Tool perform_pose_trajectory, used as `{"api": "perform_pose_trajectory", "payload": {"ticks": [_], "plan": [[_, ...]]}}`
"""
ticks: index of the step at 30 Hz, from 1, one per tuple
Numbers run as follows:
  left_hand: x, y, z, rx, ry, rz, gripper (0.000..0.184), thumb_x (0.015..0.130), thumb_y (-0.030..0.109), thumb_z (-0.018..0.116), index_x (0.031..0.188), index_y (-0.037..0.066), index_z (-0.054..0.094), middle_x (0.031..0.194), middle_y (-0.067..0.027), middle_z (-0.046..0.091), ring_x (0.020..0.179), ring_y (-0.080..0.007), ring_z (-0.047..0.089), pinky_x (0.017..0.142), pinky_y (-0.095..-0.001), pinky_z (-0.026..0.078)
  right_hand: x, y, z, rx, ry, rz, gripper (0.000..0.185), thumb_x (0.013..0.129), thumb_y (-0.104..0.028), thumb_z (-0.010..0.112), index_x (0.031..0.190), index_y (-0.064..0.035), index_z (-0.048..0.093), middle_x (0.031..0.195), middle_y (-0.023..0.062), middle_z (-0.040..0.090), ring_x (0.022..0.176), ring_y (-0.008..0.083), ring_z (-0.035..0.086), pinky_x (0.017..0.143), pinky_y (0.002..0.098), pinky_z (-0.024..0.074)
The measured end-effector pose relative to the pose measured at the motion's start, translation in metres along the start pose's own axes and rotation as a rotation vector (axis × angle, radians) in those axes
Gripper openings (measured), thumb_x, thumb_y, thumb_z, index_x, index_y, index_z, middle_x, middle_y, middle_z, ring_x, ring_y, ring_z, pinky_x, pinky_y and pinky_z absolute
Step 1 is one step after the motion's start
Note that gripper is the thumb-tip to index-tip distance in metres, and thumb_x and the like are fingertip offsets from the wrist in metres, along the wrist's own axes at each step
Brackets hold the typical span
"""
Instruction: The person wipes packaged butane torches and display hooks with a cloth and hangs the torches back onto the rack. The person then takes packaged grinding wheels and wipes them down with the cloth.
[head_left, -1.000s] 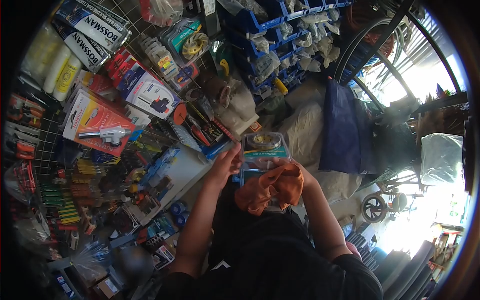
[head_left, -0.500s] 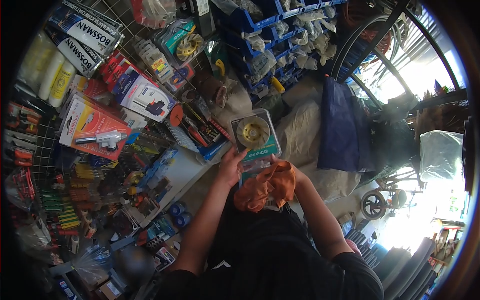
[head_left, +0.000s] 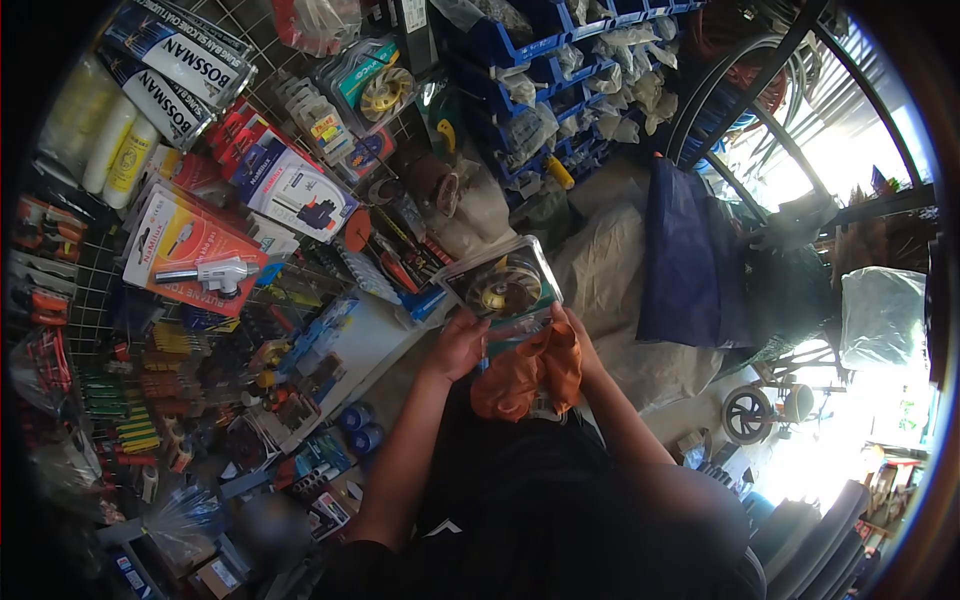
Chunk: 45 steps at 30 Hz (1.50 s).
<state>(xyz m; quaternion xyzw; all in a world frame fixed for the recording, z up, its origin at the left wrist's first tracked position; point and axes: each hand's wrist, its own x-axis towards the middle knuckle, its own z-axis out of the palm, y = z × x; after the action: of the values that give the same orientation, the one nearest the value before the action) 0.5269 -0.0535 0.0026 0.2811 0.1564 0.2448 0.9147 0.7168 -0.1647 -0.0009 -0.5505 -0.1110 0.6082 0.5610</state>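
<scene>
A clear plastic package with a gold cup-shaped wheel (head_left: pixel 503 287) inside is tilted up in front of the body. My left hand (head_left: pixel 458 343) is closed on its lower left corner. At its lower right edge, my right hand (head_left: pixel 578 345) is closed on the package, with an orange cloth (head_left: pixel 530 377) hanging at that hand. The cloth covers part of the package's lower end and some of the right fingers. Another package with a similar gold wheel (head_left: pixel 385 94) hangs on the wire rack above left.
Packaged tools, including a torch pack (head_left: pixel 205 262), hang on the wire grid at left. Blue bins (head_left: pixel 520 50) with bagged parts stand at the top. To the right are a dark blue bag (head_left: pixel 682 255), a metal frame and a small wheel (head_left: pixel 747 413).
The package was lying lower, then rose to face me, and now is turned and tilted with its left corner up. Both hands have shifted with it.
</scene>
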Motion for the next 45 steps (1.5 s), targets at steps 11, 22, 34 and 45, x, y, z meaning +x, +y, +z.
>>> {"api": "perform_pose_trajectory", "payload": {"ticks": [11,22,34,45], "plan": [[-0.011,-0.027,-0.024,0.094,0.067,0.129,0.044,0.096,0.003,0.054,0.139,0.001,0.046,0.139,-0.0148,0.052,0.128,-0.0287,0.053,0.109,-0.0473,0.042,-0.079,-0.003,0.003,-0.923,-0.118,-0.767,0.073,0.072,-0.025,0.082,0.135,-0.006,0.051,0.146,0.0229,0.039,0.132,0.0376,0.048,0.106,0.0428,0.0402],[-0.003,-0.021,-0.004,0.407,0.09,0.305,0.012,0.083,0.001,0.067,0.094,0.005,0.069,0.134,-0.0171,0.054,0.114,-0.0226,0.06,0.096,-0.0358,0.051,-0.069,-0.015,0.002,-0.1,0.032,-0.339,0.028,0.084,0.003,0.052,0.111,-0.0002,0.05,0.103,0.0103,0.059,0.091,0.015,0.062,0.079,0.0275,0.0526],[-0.036,0.021,0.072,0.03,0.265,0.098,0.026,0.102,0.021,0.043,0.109,0.004,0.06,0.145,-0.0181,0.045,0.121,-0.0272,0.057,0.1,-0.0403,0.05,-0.094,-0.034,0.008,0.097,-0.214,-0.368,0.019,0.083,0.006,0.045,0.101,0.0005,0.047,0.15,0.0219,0.04,0.103,0.0171,0.062,0.088,0.029,0.0517],[-0.041,-0.003,0.043,0.534,0.147,0.359,0.018,0.079,-0.003,0.073,0.088,0.005,0.06,0.141,-0.0271,0.049,0.13,-0.0319,0.051,0.106,-0.0408,0.042,-0.092,-0.062,-0.023,0.144,0.067,-0.391,0.017,0.088,0.006,0.039,0.101,-0.0012,0.047,0.132,0.0237,0.053,0.107,0.026,0.061,0.095,0.0346,0.0509]]}}
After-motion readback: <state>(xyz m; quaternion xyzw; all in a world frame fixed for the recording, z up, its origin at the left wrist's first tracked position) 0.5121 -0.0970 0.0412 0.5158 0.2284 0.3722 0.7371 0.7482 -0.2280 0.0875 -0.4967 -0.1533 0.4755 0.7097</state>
